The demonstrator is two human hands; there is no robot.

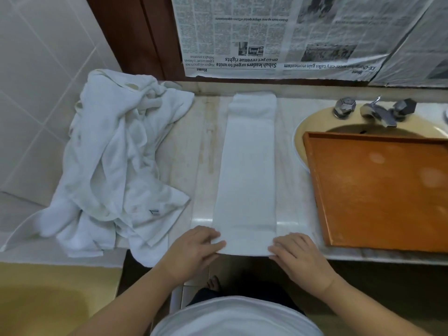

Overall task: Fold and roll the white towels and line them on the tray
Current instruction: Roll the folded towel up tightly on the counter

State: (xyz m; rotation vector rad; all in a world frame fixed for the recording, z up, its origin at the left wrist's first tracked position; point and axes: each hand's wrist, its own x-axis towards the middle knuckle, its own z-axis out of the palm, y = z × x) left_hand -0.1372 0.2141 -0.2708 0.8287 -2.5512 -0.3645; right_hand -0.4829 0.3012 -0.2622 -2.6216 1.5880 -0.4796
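Note:
A white towel [247, 170], folded into a long narrow strip, lies lengthwise on the marble counter, running from the back wall to the front edge. My left hand [196, 251] pinches its near left corner and my right hand [298, 255] pinches its near right corner, fingers curled over the hem. A heap of loose white towels [114, 161] lies crumpled on the counter to the left. An orange wooden tray [312, 170] with nothing on it sits at the right, partly over the sink.
A beige sink basin [299, 132] with chrome taps [375, 111] lies behind the tray. Newspaper [278, 37] covers the wall above the counter. White tiles are on the left wall. The counter's front edge [388, 258] runs below the tray.

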